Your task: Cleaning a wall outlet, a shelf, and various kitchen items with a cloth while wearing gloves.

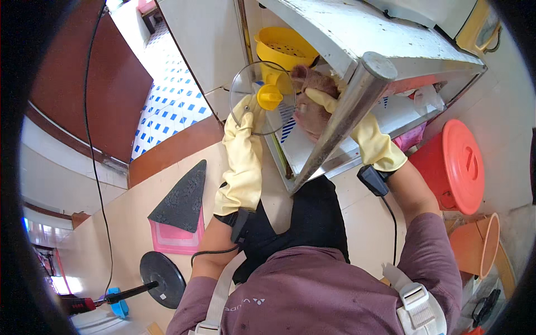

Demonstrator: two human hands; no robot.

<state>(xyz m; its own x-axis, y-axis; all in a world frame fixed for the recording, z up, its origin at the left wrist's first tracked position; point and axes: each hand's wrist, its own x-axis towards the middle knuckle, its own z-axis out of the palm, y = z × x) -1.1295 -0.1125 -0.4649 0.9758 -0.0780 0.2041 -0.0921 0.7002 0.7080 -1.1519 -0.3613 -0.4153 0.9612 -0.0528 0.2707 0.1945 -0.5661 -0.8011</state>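
My left hand point(245, 115), in a pale yellow rubber glove, grips a round clear lid point(274, 125) with a yellow knob point(269, 97). My right hand point(326, 102), gloved the same way, holds a brownish-pink cloth point(312, 119) over the lower shelf of a metal rack point(347, 148); the rack's leg hides part of the hand and cloth. Behind the lid, a yellow basket with holes point(284, 46) stands on that shelf.
A round metal leg point(335, 130) slants up close before me. To the right stand a red lidded bucket point(462, 167) and an orange bucket point(477, 245). A dark mat point(184, 201), a pink plastic piece point(176, 240) and a round black stand base point(162, 278) lie left.
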